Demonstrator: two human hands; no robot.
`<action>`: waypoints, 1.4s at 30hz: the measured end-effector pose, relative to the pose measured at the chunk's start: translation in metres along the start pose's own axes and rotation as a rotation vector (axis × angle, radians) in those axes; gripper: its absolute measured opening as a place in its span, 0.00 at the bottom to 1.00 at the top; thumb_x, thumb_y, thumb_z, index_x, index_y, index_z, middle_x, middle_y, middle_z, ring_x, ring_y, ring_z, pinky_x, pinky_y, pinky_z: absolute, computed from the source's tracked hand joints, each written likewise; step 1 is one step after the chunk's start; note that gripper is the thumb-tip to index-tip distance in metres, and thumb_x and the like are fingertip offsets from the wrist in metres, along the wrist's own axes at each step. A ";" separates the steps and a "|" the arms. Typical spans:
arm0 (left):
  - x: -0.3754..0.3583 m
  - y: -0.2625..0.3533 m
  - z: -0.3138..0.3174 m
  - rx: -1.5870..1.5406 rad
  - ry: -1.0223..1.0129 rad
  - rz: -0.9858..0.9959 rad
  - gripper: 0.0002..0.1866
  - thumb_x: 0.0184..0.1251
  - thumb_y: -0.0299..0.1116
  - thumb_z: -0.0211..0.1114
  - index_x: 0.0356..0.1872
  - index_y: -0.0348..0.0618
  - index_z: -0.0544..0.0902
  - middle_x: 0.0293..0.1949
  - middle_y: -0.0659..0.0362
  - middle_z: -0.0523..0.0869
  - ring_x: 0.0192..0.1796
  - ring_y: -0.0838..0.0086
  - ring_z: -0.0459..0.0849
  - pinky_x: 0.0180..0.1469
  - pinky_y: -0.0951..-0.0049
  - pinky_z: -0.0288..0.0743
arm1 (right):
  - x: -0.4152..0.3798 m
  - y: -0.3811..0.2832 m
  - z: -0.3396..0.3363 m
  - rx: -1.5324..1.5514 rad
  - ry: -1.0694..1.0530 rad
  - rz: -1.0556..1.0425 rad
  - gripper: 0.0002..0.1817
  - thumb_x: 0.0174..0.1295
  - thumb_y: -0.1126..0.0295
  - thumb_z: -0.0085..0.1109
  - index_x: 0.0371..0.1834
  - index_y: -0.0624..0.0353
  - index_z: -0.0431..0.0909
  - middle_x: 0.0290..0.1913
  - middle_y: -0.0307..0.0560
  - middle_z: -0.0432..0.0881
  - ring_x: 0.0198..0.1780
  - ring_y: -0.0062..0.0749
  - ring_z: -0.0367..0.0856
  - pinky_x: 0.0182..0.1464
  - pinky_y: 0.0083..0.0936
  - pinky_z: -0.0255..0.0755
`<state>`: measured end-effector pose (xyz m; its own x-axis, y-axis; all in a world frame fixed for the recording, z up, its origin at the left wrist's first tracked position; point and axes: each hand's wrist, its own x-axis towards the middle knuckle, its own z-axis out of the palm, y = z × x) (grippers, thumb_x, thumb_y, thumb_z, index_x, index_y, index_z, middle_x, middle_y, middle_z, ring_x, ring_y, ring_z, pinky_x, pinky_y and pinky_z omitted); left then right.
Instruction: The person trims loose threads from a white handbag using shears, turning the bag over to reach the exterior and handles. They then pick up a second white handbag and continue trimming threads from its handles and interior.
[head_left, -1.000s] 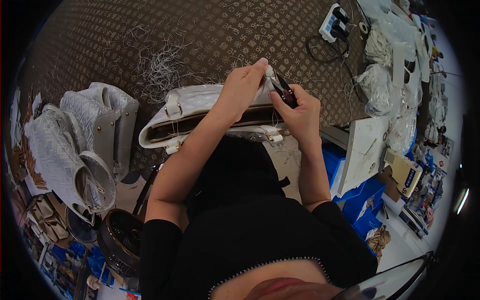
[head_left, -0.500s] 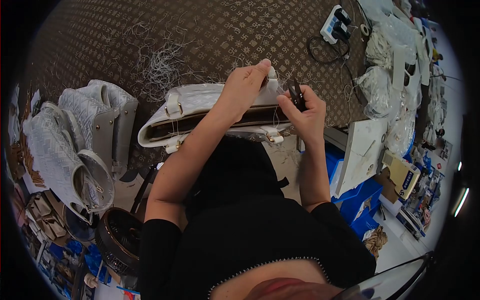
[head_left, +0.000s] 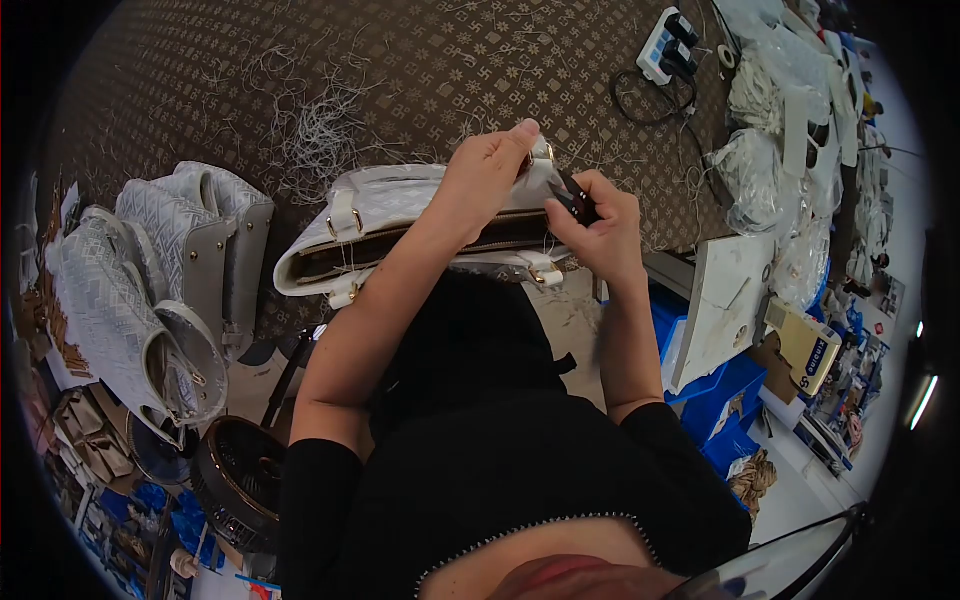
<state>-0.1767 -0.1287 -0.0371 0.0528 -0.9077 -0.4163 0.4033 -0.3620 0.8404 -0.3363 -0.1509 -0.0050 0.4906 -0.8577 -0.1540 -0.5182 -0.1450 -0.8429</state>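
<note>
A white handbag (head_left: 390, 203) with gold rings and a dark lining lies on its side at the table edge in front of me, its zipped opening towards my body. Thin loose threads hang by its strap tabs. My left hand (head_left: 486, 175) reaches across the bag and is closed on its far right part, near a strap tab with a gold ring. In my right hand (head_left: 605, 228) is a pair of dark thread snips (head_left: 575, 196), blades pointing at that same tab. My left fingertips are partly hidden behind the hand.
A tangle of cut threads (head_left: 318, 135) lies on the brown patterned table cover (head_left: 430, 60). More white handbags (head_left: 150, 270) stand at left. A power strip (head_left: 662, 48) lies far right, with plastic-wrapped pieces (head_left: 750, 185) beyond. A fan (head_left: 238, 470) sits low left, blue bins (head_left: 715, 400) right.
My right hand has shifted slightly left with the snips, whose blades have turned from pointing up to pointing left at the strap tab. My left hand stays on the bag.
</note>
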 end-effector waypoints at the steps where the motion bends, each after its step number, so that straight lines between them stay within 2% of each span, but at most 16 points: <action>1: 0.002 -0.002 -0.001 -0.019 0.004 -0.020 0.24 0.69 0.47 0.49 0.16 0.40 0.71 0.17 0.69 0.65 0.22 0.84 0.58 0.24 0.78 0.54 | -0.001 0.006 -0.001 0.073 0.013 0.008 0.09 0.49 0.71 0.65 0.29 0.61 0.75 0.18 0.30 0.71 0.22 0.09 0.63 0.23 0.10 0.59; 2: 0.003 -0.003 -0.002 -0.038 0.010 -0.039 0.24 0.69 0.47 0.49 0.17 0.40 0.71 0.17 0.69 0.65 0.22 0.84 0.58 0.24 0.78 0.54 | 0.000 0.008 -0.002 0.145 0.024 0.016 0.11 0.47 0.69 0.67 0.30 0.61 0.75 0.18 0.33 0.72 0.21 0.10 0.65 0.23 0.12 0.62; 6: 0.002 -0.002 -0.002 0.024 0.009 -0.019 0.24 0.69 0.47 0.49 0.17 0.40 0.71 0.17 0.69 0.65 0.22 0.84 0.58 0.24 0.78 0.54 | 0.000 -0.002 0.008 0.150 0.103 -0.054 0.12 0.47 0.69 0.68 0.31 0.61 0.76 0.18 0.35 0.73 0.20 0.11 0.66 0.23 0.12 0.62; 8: 0.003 -0.003 -0.002 -0.016 0.009 -0.031 0.24 0.69 0.47 0.49 0.17 0.40 0.72 0.17 0.69 0.66 0.22 0.84 0.59 0.24 0.78 0.55 | 0.001 -0.010 0.009 -0.077 0.107 -0.005 0.10 0.50 0.70 0.66 0.30 0.62 0.76 0.20 0.29 0.72 0.24 0.07 0.64 0.24 0.10 0.59; 12: 0.003 -0.003 -0.002 -0.020 0.018 -0.016 0.24 0.69 0.47 0.49 0.17 0.40 0.73 0.17 0.69 0.66 0.22 0.84 0.59 0.24 0.78 0.55 | 0.000 -0.006 0.010 -0.106 0.096 0.036 0.09 0.50 0.70 0.66 0.31 0.62 0.77 0.19 0.29 0.72 0.23 0.08 0.64 0.24 0.10 0.59; 18: 0.000 0.003 0.000 0.005 0.001 -0.030 0.24 0.69 0.47 0.50 0.18 0.39 0.74 0.17 0.68 0.67 0.22 0.84 0.60 0.24 0.78 0.56 | 0.001 0.000 -0.001 0.037 -0.032 -0.015 0.06 0.50 0.74 0.62 0.27 0.62 0.75 0.19 0.28 0.69 0.22 0.08 0.62 0.24 0.10 0.57; 21: -0.004 0.010 0.003 -0.099 0.078 -0.122 0.25 0.68 0.48 0.51 0.19 0.37 0.75 0.17 0.68 0.67 0.23 0.85 0.62 0.25 0.80 0.57 | -0.002 0.005 -0.006 0.115 -0.096 -0.109 0.06 0.50 0.76 0.60 0.23 0.60 0.72 0.18 0.28 0.68 0.22 0.08 0.62 0.24 0.10 0.56; 23: -0.004 0.003 0.000 0.055 -0.068 0.008 0.22 0.65 0.50 0.54 0.30 0.40 0.81 0.19 0.70 0.69 0.25 0.87 0.65 0.26 0.83 0.58 | -0.003 0.008 -0.009 0.188 -0.058 -0.042 0.07 0.48 0.74 0.63 0.28 0.61 0.74 0.18 0.31 0.72 0.22 0.08 0.65 0.24 0.11 0.61; 27: -0.012 0.019 -0.001 0.148 -0.124 -0.051 0.21 0.64 0.50 0.56 0.33 0.39 0.82 0.22 0.69 0.73 0.27 0.87 0.68 0.29 0.85 0.61 | -0.004 0.007 -0.007 0.246 0.001 0.007 0.07 0.49 0.73 0.63 0.26 0.59 0.73 0.19 0.30 0.72 0.22 0.07 0.65 0.24 0.10 0.60; 29: -0.010 0.010 0.000 0.187 -0.135 0.110 0.20 0.63 0.48 0.58 0.33 0.38 0.82 0.24 0.68 0.77 0.29 0.87 0.70 0.31 0.84 0.64 | -0.005 0.013 -0.008 0.243 0.025 -0.041 0.09 0.49 0.71 0.66 0.27 0.59 0.73 0.19 0.29 0.73 0.22 0.07 0.64 0.24 0.09 0.60; 33: -0.002 -0.001 -0.001 0.230 -0.088 0.090 0.19 0.63 0.47 0.59 0.31 0.37 0.82 0.25 0.66 0.78 0.31 0.87 0.71 0.33 0.84 0.65 | -0.007 0.006 -0.004 0.283 -0.003 -0.063 0.11 0.48 0.69 0.68 0.29 0.59 0.75 0.19 0.30 0.73 0.22 0.08 0.65 0.24 0.10 0.62; 35: -0.001 0.001 -0.001 0.117 -0.061 0.053 0.23 0.62 0.50 0.60 0.25 0.34 0.81 0.15 0.70 0.67 0.22 0.87 0.61 0.22 0.82 0.56 | -0.005 0.003 0.005 -0.008 0.090 -0.116 0.10 0.49 0.72 0.67 0.31 0.60 0.76 0.22 0.32 0.74 0.23 0.09 0.66 0.25 0.10 0.60; 39: 0.000 0.000 0.002 0.067 -0.021 0.103 0.22 0.63 0.48 0.59 0.26 0.35 0.82 0.14 0.72 0.64 0.21 0.87 0.59 0.21 0.82 0.55 | -0.005 -0.001 0.013 -0.131 0.155 -0.044 0.09 0.50 0.71 0.66 0.32 0.61 0.77 0.22 0.34 0.76 0.24 0.11 0.68 0.27 0.12 0.63; 42: 0.001 -0.001 0.001 0.096 -0.047 0.060 0.22 0.63 0.48 0.59 0.25 0.36 0.82 0.15 0.72 0.64 0.20 0.87 0.59 0.21 0.82 0.54 | -0.004 0.004 0.012 -0.104 0.153 -0.129 0.08 0.51 0.71 0.65 0.30 0.61 0.76 0.21 0.35 0.76 0.23 0.11 0.68 0.26 0.12 0.63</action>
<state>-0.1778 -0.1290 -0.0382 0.0306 -0.9366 -0.3491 0.3114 -0.3229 0.8937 -0.3324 -0.1426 -0.0141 0.4492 -0.8926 0.0385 -0.5312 -0.3014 -0.7918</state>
